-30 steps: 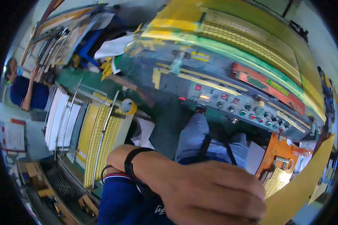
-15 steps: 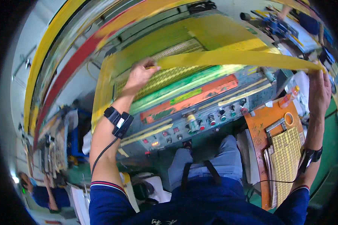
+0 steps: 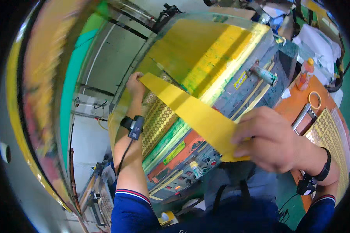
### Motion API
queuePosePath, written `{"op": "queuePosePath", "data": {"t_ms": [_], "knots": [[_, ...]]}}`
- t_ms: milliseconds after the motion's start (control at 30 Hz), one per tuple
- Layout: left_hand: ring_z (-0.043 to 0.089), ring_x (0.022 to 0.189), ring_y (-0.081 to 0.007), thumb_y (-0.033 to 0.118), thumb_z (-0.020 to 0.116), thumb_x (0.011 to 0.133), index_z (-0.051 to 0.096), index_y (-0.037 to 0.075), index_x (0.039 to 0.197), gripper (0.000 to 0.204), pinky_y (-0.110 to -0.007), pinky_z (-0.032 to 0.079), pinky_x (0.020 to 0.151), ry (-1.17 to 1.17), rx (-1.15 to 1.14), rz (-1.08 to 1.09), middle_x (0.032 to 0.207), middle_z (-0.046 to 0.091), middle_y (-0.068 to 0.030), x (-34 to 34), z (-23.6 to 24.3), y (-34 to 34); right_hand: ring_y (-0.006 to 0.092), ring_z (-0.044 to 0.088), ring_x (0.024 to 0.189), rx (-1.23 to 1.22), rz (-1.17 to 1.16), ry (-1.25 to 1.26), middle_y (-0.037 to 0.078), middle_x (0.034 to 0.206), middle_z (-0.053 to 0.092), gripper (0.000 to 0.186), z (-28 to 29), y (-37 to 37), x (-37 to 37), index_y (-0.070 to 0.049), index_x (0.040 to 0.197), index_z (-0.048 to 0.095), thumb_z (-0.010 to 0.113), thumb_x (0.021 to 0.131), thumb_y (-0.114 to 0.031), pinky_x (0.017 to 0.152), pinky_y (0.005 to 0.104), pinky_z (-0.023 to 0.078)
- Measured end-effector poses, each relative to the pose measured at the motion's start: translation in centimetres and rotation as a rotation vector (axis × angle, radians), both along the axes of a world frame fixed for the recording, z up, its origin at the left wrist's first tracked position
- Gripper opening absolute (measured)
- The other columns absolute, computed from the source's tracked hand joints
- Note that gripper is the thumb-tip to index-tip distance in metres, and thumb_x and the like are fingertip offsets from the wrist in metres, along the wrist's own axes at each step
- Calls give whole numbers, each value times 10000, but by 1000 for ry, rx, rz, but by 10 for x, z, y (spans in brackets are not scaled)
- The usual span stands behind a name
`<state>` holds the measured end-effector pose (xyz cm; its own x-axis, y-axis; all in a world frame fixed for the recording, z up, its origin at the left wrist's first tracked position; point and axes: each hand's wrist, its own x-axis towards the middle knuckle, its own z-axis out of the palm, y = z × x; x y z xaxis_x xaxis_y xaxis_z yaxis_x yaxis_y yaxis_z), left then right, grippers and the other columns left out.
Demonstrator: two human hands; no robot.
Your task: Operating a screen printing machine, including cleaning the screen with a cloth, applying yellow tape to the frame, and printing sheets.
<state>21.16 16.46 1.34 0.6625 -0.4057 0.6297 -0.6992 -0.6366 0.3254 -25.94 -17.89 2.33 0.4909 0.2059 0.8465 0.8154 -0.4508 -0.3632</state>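
My left hand (image 3: 136, 86) grips the far end of a long yellow sheet (image 3: 186, 110) over the machine bed (image 3: 198, 39). My right hand (image 3: 265, 139) holds the near end between curled fingers, closer to the camera. The sheet slants down from upper left to lower right and partly hides a yellow patterned panel (image 3: 154, 126) on the bed. Below are a green strip, an orange bar (image 3: 187, 149) and a control panel (image 3: 194, 174) with knobs and buttons.
Tall coloured screen frames (image 3: 42, 101) rise on the left. An orange table (image 3: 284, 108) at right holds a bottle (image 3: 304, 77), a tape ring (image 3: 314, 99), a metal tool (image 3: 301, 118) and patterned yellow sheets (image 3: 326, 143). White crumpled material (image 3: 315, 44) lies behind it, and tools and clutter (image 3: 99, 182) stand at lower left.
The view has swung round from half a second ago. My right hand has come inward and nearer with its end of the sheet, which now slants steeply rather than lying nearly horizontal.
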Motion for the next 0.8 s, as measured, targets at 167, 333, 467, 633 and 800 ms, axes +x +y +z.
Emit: {"op": "queuePosePath", "data": {"t_ms": [167, 333, 467, 633, 800], "knots": [[631, 922, -264, 85, 705, 781, 666, 54, 927, 154, -359, 479, 810, -42, 220, 24, 951, 678, -112, 41, -9, -46, 277, 571, 931, -31, -60, 76, 104, 979, 562, 187, -44, 23, 28, -12, 818, 611, 599, 738, -181, 825, 383, 467], [615, 955, -233, 68, 648, 828, 653, 41, 973, 148, -339, 470, 818, -76, 338, 80, 987, 673, -112, 100, -25, -60, 279, 550, 958, -50, -129, 137, 100, 985, 544, 176, -59, 30, 70, -13, 792, 606, 631, 732, -177, 826, 398, 476], [590, 875, -192, 85, 632, 857, 635, -9, 977, 152, -317, 468, 794, 324, -27, 34, 951, 653, -86, 177, -3, -40, 296, 560, 1012, -111, -58, 287, 116, 1049, 557, 198, -60, 31, 103, -11, 861, 612, 661, 721, -143, 852, 439, 494], [627, 906, -236, 191, 668, 845, 675, 38, 1031, 240, -336, 478, 816, 153, 204, 110, 991, 682, -113, 165, -25, -89, 304, 581, 980, 34, -159, 350, 125, 1017, 570, 220, -72, 48, 131, -3, 816, 615, 675, 628, -103, 851, 456, 500], [625, 1053, -287, 250, 696, 809, 708, 113, 1073, 297, -371, 480, 896, -156, 456, 79, 1106, 684, -130, 184, -34, -64, 328, 601, 914, -18, -225, 278, 164, 993, 593, 277, -83, 54, 142, 14, 795, 629, 674, 556, -119, 806, 474, 531]]}}
